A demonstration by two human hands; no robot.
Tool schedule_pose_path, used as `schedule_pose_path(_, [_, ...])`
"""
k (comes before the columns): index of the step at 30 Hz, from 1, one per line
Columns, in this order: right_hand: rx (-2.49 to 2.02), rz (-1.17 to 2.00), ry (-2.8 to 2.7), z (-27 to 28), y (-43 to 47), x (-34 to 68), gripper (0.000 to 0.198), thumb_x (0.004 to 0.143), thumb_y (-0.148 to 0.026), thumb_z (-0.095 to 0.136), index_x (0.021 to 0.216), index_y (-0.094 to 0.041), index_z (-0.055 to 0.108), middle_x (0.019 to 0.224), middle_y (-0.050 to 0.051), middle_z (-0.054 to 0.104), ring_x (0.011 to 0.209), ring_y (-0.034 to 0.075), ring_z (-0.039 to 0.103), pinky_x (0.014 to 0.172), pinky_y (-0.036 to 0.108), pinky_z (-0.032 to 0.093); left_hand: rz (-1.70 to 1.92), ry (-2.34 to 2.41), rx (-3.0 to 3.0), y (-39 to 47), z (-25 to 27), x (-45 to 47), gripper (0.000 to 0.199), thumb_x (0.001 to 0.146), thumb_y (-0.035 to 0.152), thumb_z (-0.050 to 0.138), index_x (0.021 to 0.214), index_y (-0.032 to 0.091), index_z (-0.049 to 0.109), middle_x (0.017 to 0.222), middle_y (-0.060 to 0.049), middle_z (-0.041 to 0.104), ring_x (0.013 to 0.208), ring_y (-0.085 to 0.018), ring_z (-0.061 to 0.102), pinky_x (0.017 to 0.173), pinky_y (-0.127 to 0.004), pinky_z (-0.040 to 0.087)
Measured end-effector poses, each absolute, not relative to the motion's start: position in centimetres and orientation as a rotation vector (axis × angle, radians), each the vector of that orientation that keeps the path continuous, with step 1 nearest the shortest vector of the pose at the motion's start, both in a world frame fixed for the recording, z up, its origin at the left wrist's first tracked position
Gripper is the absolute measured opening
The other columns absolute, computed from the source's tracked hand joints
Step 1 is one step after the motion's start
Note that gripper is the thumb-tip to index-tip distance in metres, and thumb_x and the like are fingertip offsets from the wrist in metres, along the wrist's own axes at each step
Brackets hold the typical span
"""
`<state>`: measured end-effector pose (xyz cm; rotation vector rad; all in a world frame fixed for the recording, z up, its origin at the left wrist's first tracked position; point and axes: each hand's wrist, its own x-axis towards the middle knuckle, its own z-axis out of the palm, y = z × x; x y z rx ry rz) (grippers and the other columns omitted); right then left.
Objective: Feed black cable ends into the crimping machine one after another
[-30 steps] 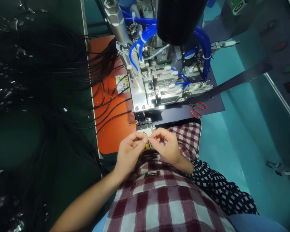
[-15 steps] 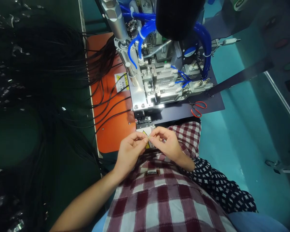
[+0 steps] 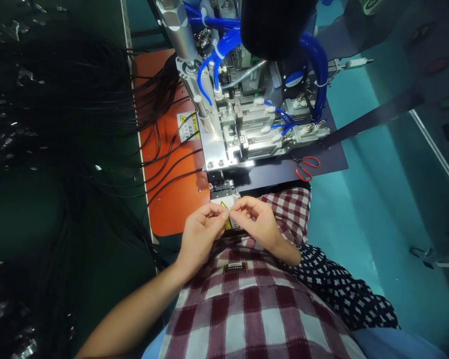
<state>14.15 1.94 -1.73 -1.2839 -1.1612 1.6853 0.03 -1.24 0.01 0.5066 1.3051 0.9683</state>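
Note:
My left hand (image 3: 204, 232) and my right hand (image 3: 257, 223) meet fingertip to fingertip just in front of the machine. Both are closed in a pinch, thumb against forefinger. Between the tips shows a tiny pale speck, too small to name and mostly covered by the fingers. Directly behind the hands lies a metal block with a yellow warning label (image 3: 228, 223), partly hidden by them. The machine (image 3: 243, 129), with metal slides and cylinders, stands just beyond.
Black cables (image 3: 172, 177) run across an orange plate (image 3: 172, 209) from a dark bundle (image 3: 78, 80) at left. Red-handled cutters (image 3: 309, 167) lie on the dark base plate (image 3: 280, 174). Blue air hoses (image 3: 320, 65) arch over the machine. A checked apron (image 3: 254, 299) covers my lap.
Almost nothing differs. Both hands keep the same pinch at the same place, with only a very slight shift at the fingertips.

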Motion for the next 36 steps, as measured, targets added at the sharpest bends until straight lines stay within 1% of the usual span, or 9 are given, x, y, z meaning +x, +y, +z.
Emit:
schedule_pose_path(5, [-1.294, 1.659, -1.175, -1.6, 2.0, 14.1, 0.007, 0.073, -0.024, 0.067, 0.072, -0.017, 0.063, 0.065, -0.001, 0.061, 0.054, 0.009, 0.049, 0.049, 0.022, 0.039, 0.958, 1.309, 0.507, -1.2, 0.1, 0.0, 0.023, 0.077, 0.032, 0.072, 0.077, 0.015, 0.057, 0.051, 0.009, 0.036, 0.043, -0.002, 0.025, 0.043, -0.017, 0.016])
schedule_pose_path(12, [-1.281, 1.747, -1.093, -1.8, 2.1, 14.0, 0.010, 0.073, -0.026, 0.067, 0.072, -0.018, 0.062, 0.060, -0.003, 0.057, 0.047, 0.007, 0.045, 0.042, 0.020, 0.034, 0.981, 1.302, 0.511, -1.4, -0.2, 0.0, 0.021, 0.079, 0.032, 0.071, 0.079, 0.015, 0.058, 0.054, 0.008, 0.038, 0.044, -0.002, 0.027, 0.043, -0.016, 0.018])
schedule_pose_path(15, [-1.282, 1.774, -1.060, -2.0, 1.9, 13.8, 0.010, 0.074, -0.026, 0.067, 0.072, -0.017, 0.062, 0.060, -0.003, 0.058, 0.046, 0.007, 0.046, 0.042, 0.020, 0.034, 0.998, 1.294, 0.504, -1.4, -0.3, 0.0, 0.019, 0.079, 0.031, 0.071, 0.081, 0.015, 0.059, 0.056, 0.007, 0.041, 0.045, -0.002, 0.029, 0.044, -0.017, 0.019])
schedule_pose_path(19, [-1.259, 1.674, -1.111, -2.2, 1.6, 13.9, 0.008, 0.076, -0.024, 0.066, 0.073, -0.018, 0.061, 0.064, -0.003, 0.059, 0.049, 0.007, 0.048, 0.046, 0.021, 0.037, 0.992, 1.302, 0.500, -1.3, -0.1, 0.0, 0.020, 0.079, 0.031, 0.071, 0.080, 0.015, 0.058, 0.056, 0.007, 0.042, 0.045, -0.002, 0.030, 0.044, -0.017, 0.019])
schedule_pose_path(23, [-1.277, 1.668, -1.161, -2.2, 1.7, 14.5, 0.011, 0.081, -0.028, 0.063, 0.080, -0.017, 0.064, 0.062, -0.002, 0.057, 0.050, 0.009, 0.048, 0.049, 0.023, 0.040, 0.983, 1.315, 0.465, -1.1, 0.2, -0.1, 0.022, 0.078, 0.031, 0.073, 0.080, 0.014, 0.059, 0.054, 0.007, 0.041, 0.044, -0.002, 0.029, 0.043, -0.016, 0.019])
schedule_pose_path(28, [-1.241, 1.484, -1.399, -1.7, 2.0, 14.8, 0.010, 0.083, -0.024, 0.064, 0.087, -0.017, 0.069, 0.080, 0.003, 0.064, 0.061, 0.011, 0.052, 0.054, 0.024, 0.042, 0.976, 1.307, 0.473, -1.0, 0.4, 0.0, 0.023, 0.077, 0.032, 0.074, 0.078, 0.013, 0.059, 0.052, 0.008, 0.039, 0.044, -0.002, 0.027, 0.043, -0.016, 0.018])
schedule_pose_path(31, [-1.239, 1.408, -1.479, -1.5, 2.1, 14.7, 0.006, 0.083, -0.022, 0.064, 0.080, -0.018, 0.068, 0.079, 0.003, 0.063, 0.064, 0.012, 0.054, 0.054, 0.024, 0.042, 0.961, 1.308, 0.489, -1.2, 0.3, -0.1, 0.023, 0.078, 0.031, 0.073, 0.076, 0.014, 0.059, 0.051, 0.009, 0.038, 0.043, -0.001, 0.026, 0.043, -0.016, 0.017])
schedule_pose_path(33, [-1.231, 1.375, -1.523, -1.4, 2.2, 14.7, 0.010, 0.084, -0.020, 0.062, 0.074, -0.018, 0.065, 0.075, 0.002, 0.061, 0.064, 0.012, 0.053, 0.053, 0.024, 0.041, 0.948, 1.312, 0.499, -1.2, 0.3, -0.1, 0.022, 0.078, 0.031, 0.073, 0.075, 0.014, 0.059, 0.052, 0.008, 0.040, 0.044, -0.001, 0.027, 0.043, -0.016, 0.017])
schedule_pose_path(36, [-1.188, 1.360, -1.580, -1.2, 2.1, 14.9, 0.014, 0.086, -0.017, 0.059, 0.072, -0.017, 0.060, 0.074, 0.001, 0.058, 0.064, 0.011, 0.051, 0.054, 0.024, 0.039, 0.933, 1.299, 0.495, -1.2, 0.3, -0.2, 0.021, 0.078, 0.030, 0.072, 0.074, 0.014, 0.059, 0.053, 0.007, 0.043, 0.044, -0.001, 0.029, 0.043, -0.016, 0.018])
